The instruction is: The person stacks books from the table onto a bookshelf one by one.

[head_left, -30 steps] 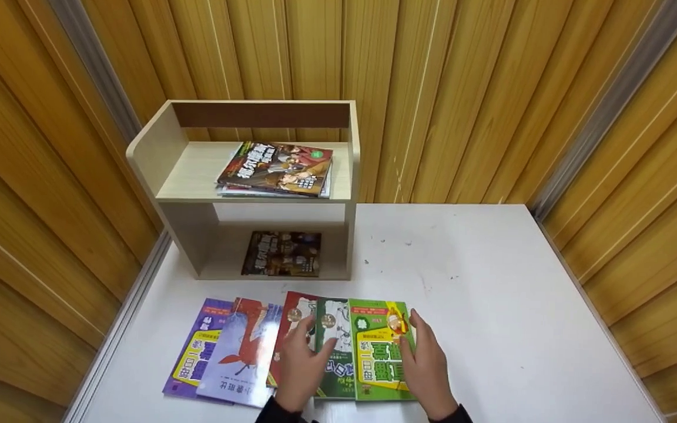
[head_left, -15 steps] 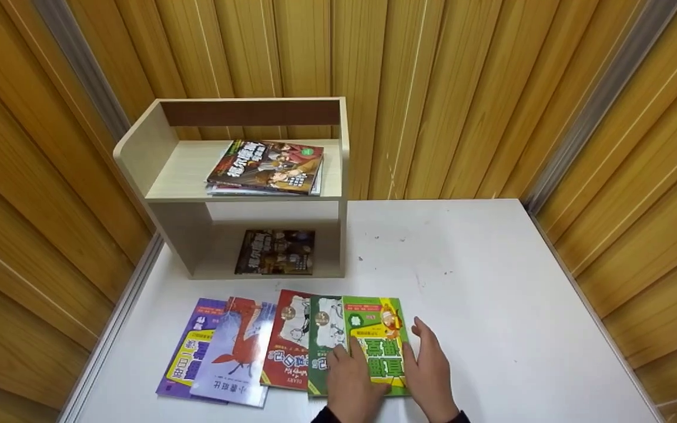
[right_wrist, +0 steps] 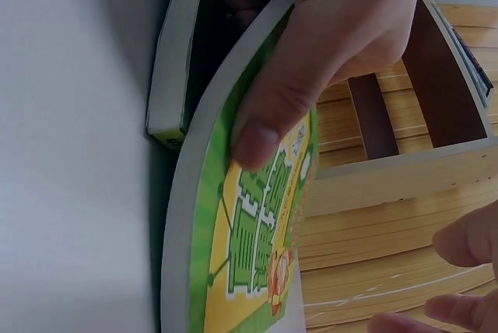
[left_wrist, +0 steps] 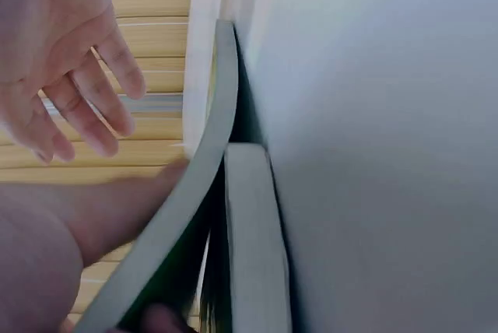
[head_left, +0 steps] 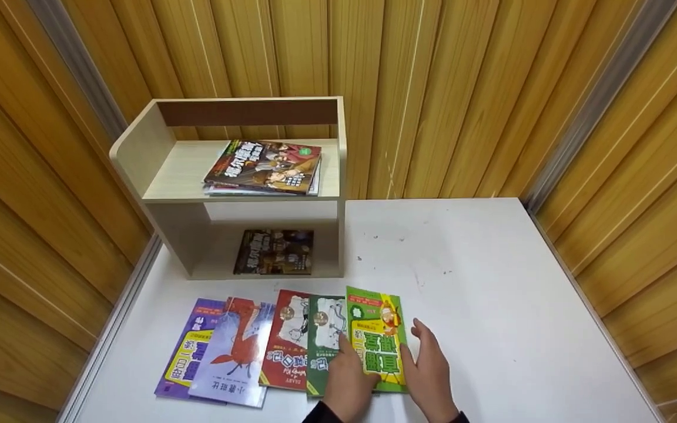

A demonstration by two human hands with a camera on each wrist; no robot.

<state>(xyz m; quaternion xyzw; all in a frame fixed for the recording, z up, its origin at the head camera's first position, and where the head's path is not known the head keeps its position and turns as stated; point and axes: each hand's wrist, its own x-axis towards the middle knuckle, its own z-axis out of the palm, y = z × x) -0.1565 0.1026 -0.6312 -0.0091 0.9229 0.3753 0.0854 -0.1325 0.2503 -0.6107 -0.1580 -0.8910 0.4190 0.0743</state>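
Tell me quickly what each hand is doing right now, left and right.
Left hand: closed, holding the green-and-yellow paperback by one edge.
Right hand: open, holding nothing, beside that paperback's opposite edge.

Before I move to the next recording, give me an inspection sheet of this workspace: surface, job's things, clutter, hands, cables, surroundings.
Surface: white table, a few small dark marks.
Job's things: green-and-yellow book, tilted, left edge raised; dark green book, red book, lilac book and purple book lie to its left.
Clutter: nothing seen beyond books.
Hands: left hand pinches the green-and-yellow book; right hand is beside its right edge.
Cables: nothing seen.
Surroundings: two-level shelf holding more books; wood-patterned walls.
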